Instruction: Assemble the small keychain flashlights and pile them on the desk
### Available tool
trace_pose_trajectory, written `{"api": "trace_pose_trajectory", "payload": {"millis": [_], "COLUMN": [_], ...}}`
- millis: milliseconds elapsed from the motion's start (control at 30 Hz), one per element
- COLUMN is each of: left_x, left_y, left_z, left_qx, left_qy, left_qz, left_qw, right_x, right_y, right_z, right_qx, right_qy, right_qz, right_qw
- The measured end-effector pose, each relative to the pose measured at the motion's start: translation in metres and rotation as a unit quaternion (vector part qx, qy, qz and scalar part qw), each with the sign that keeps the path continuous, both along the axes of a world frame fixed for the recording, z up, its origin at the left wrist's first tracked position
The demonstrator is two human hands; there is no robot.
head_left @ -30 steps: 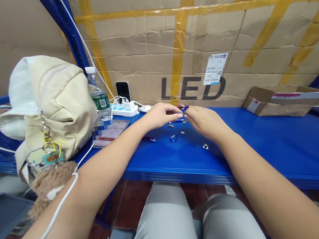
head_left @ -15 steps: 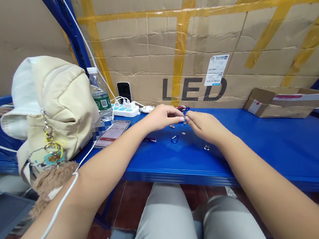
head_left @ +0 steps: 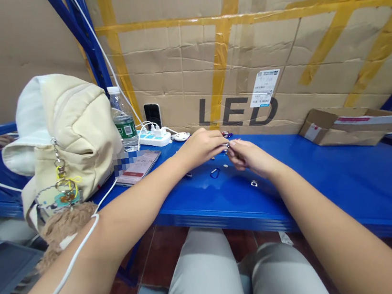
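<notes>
My left hand (head_left: 207,144) and my right hand (head_left: 248,154) meet at the fingertips above the blue tabletop (head_left: 202,196). Both are closed in a pinch around a small dark, shiny piece (head_left: 228,146) whose kind I cannot make out. Just below them lies a blue carabiner (head_left: 215,173), with a small pale disc (head_left: 225,165) to its right. A small silvery square piece (head_left: 254,183) rests nearer the table's front edge. Behind the fingers, several small red and blue items (head_left: 228,135) are partly hidden. A dark pen-like item (head_left: 188,174) shows beneath my left forearm.
On the left stand a cream backpack (head_left: 78,129), a water bottle (head_left: 124,120) and a phone (head_left: 139,168). A white power strip (head_left: 153,137) sits at the back against the large cardboard box (head_left: 177,62). An open carton (head_left: 348,127) is at right. A white cable (head_left: 73,259) crosses my left arm.
My right hand has turned, so its curled fingers now show below the thumb. My left fingers have straightened and lie lower over the small piece. The view has shifted slightly.
</notes>
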State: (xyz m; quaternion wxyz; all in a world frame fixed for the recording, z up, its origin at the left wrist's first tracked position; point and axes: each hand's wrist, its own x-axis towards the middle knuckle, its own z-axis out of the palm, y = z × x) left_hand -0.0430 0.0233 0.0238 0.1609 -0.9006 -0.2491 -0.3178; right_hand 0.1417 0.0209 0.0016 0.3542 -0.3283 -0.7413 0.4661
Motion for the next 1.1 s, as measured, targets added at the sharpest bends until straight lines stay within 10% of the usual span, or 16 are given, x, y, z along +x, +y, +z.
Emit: {"api": "trace_pose_trajectory", "payload": {"millis": [200, 467, 733, 1100], "left_x": [0.003, -0.002, 0.004, 0.019], "left_y": [0.002, 0.002, 0.001, -0.013], "left_z": [0.000, -0.002, -0.006, -0.006], "left_qx": [-0.154, -0.305, -0.387, -0.476], "left_qy": [-0.073, -0.093, -0.134, -0.197], "left_qz": [-0.009, 0.002, -0.019, -0.077], "left_qw": [0.985, 0.948, 0.912, 0.854], "right_x": [0.008, 0.012, 0.010, 0.016], "right_y": [0.002, -0.001, 0.003, 0.002], "right_z": [0.004, 0.008, 0.002, 0.003], "right_qx": [0.313, 0.427, 0.476, 0.541], "right_qy": [-0.251, -0.439, -0.455, -0.299], "right_qz": [-0.151, -0.152, -0.201, -0.247], "right_qw": [0.903, 0.776, 0.726, 0.746]}}
